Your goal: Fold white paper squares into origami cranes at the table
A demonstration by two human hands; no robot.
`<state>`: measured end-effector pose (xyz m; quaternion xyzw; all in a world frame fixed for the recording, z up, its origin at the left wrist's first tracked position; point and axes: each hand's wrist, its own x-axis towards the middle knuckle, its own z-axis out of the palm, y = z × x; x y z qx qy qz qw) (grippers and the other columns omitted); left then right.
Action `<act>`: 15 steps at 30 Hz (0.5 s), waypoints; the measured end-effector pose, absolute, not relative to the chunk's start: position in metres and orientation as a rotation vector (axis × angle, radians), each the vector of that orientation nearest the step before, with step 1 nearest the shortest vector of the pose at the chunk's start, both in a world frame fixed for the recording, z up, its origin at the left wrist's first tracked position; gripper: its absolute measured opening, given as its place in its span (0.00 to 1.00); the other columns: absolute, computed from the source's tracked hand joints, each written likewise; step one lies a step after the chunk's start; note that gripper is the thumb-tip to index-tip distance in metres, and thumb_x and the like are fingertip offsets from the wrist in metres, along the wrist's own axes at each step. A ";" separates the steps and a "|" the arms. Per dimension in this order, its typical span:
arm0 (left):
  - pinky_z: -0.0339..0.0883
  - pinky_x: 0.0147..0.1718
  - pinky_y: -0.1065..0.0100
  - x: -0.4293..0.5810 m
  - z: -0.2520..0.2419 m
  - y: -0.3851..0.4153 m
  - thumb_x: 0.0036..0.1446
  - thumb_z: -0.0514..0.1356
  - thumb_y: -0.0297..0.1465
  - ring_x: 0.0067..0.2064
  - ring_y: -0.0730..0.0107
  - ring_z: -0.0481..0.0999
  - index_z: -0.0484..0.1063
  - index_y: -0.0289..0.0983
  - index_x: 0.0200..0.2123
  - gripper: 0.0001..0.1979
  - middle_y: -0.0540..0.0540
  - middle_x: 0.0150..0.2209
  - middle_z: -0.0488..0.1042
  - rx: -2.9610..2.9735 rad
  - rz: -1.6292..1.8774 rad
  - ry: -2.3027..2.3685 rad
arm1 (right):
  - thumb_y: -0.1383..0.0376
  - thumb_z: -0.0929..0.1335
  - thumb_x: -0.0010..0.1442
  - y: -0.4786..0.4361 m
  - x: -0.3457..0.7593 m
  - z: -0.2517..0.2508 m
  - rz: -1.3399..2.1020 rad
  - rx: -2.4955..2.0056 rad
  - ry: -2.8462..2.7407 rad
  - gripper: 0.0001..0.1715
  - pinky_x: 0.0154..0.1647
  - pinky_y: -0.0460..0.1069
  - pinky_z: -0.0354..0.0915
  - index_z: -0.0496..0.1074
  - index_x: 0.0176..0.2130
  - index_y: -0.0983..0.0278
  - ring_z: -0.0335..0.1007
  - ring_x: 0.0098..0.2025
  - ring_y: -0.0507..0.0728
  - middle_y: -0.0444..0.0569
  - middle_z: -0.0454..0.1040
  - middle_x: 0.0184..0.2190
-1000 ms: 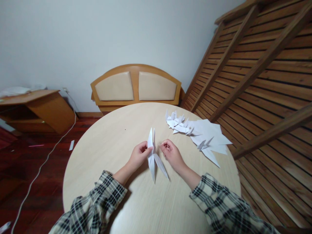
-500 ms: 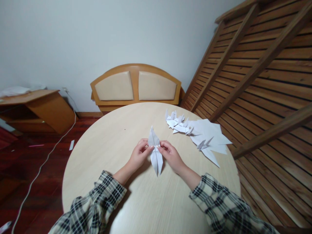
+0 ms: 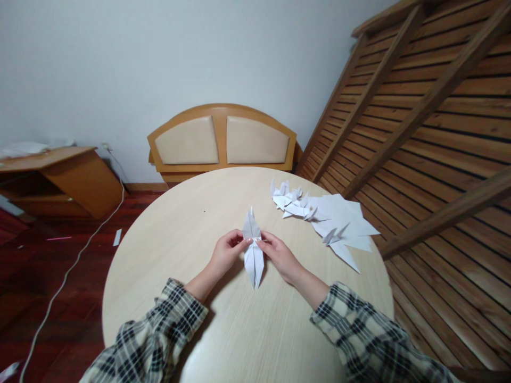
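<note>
A folded white origami paper [image 3: 254,260], long and pointed at both ends, is held upright above the middle of the round table [image 3: 167,255]. My left hand [image 3: 227,253] pinches its left edge at mid-height, thumb on the near face. On the opposite edge, my right hand [image 3: 280,257] pinches in the same way, its thumb close to the left one. The fingers behind the paper are partly hidden. Toward the back right of the table lie several folded paper cranes [image 3: 293,198], and one more paper crane [image 3: 334,236] rests nearer on white sheets.
Loose white paper sheets [image 3: 339,210] fan out at the table's right edge. Behind the table stands a headboard [image 3: 221,141] with cream panels. A slatted wooden frame [image 3: 431,122] leans on the right. At left are a wooden desk [image 3: 80,181] and a white cable [image 3: 75,260] on the floor.
The folded paper has turned slightly, its lower tip swinging a little left and its top tip a little right. Both hands keep their pinch, nearly in place.
</note>
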<state>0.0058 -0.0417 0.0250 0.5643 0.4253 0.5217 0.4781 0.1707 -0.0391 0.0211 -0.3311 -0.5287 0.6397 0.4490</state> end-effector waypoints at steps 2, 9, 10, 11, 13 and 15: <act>0.63 0.31 0.67 0.006 0.025 -0.041 0.49 0.66 0.37 0.30 0.70 0.71 0.73 0.33 0.30 0.12 0.47 0.28 0.74 1.366 1.275 1.041 | 0.56 0.71 0.55 -0.039 0.171 0.021 1.594 -0.819 -1.299 0.20 0.48 0.53 0.66 0.72 0.46 0.60 0.71 0.43 0.56 0.49 0.75 0.44; 0.66 0.36 0.67 0.008 0.021 -0.040 0.46 0.68 0.33 0.34 0.70 0.73 0.68 0.35 0.36 0.16 0.47 0.32 0.74 1.220 1.337 0.998 | 0.57 0.73 0.50 -0.037 0.172 0.018 1.512 -0.865 -1.250 0.23 0.51 0.54 0.64 0.71 0.45 0.61 0.71 0.43 0.55 0.49 0.75 0.41; 0.66 0.36 0.67 0.008 0.021 -0.039 0.45 0.69 0.32 0.34 0.70 0.73 0.67 0.35 0.37 0.17 0.48 0.32 0.74 1.200 1.350 0.996 | 0.58 0.73 0.50 -0.036 0.172 0.018 1.483 -0.877 -1.255 0.22 0.50 0.53 0.65 0.71 0.44 0.61 0.71 0.42 0.55 0.48 0.75 0.40; 0.65 0.35 0.68 0.008 0.021 -0.039 0.45 0.69 0.31 0.33 0.71 0.73 0.66 0.36 0.38 0.18 0.49 0.31 0.73 1.178 1.363 0.991 | 0.58 0.74 0.50 -0.036 0.171 0.017 1.455 -0.886 -1.266 0.21 0.49 0.53 0.65 0.70 0.43 0.61 0.71 0.41 0.55 0.48 0.74 0.39; 0.65 0.34 0.69 0.009 0.021 -0.039 0.44 0.69 0.30 0.32 0.73 0.72 0.65 0.37 0.42 0.23 0.52 0.30 0.71 1.131 1.390 0.972 | 0.58 0.74 0.50 -0.036 0.171 0.017 1.415 -0.885 -1.293 0.19 0.46 0.52 0.66 0.70 0.40 0.61 0.71 0.39 0.54 0.47 0.74 0.37; 0.63 0.31 0.71 0.009 0.022 -0.039 0.43 0.70 0.29 0.29 0.75 0.70 0.64 0.37 0.46 0.27 0.54 0.27 0.69 1.098 1.396 0.955 | 0.58 0.74 0.49 -0.037 0.170 0.017 1.407 -0.871 -1.308 0.19 0.44 0.51 0.67 0.69 0.39 0.61 0.71 0.39 0.54 0.46 0.73 0.36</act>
